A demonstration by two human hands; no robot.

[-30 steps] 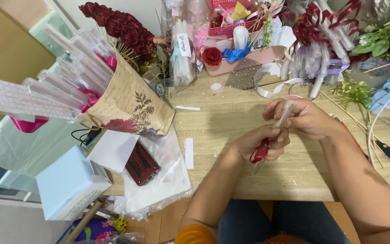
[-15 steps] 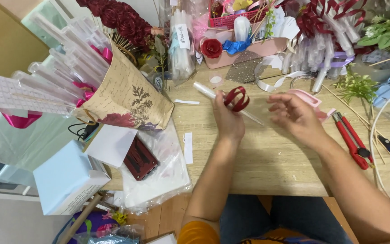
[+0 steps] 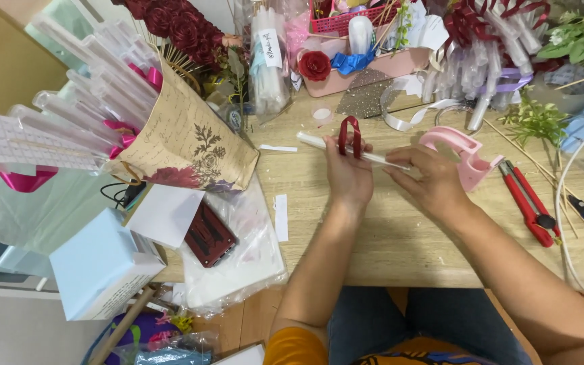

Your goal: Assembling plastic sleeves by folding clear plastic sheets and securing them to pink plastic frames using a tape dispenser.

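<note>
— Where is the white stick lying?
— Across the bench, running under both hands. The left hand is pinching a dark red ribbon loop against it; the right hand is gripping its other end.

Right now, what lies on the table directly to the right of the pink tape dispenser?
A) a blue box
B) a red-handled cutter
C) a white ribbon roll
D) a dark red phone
B: the red-handled cutter lies on the wooden table just right of the pink tape dispenser.
</note>
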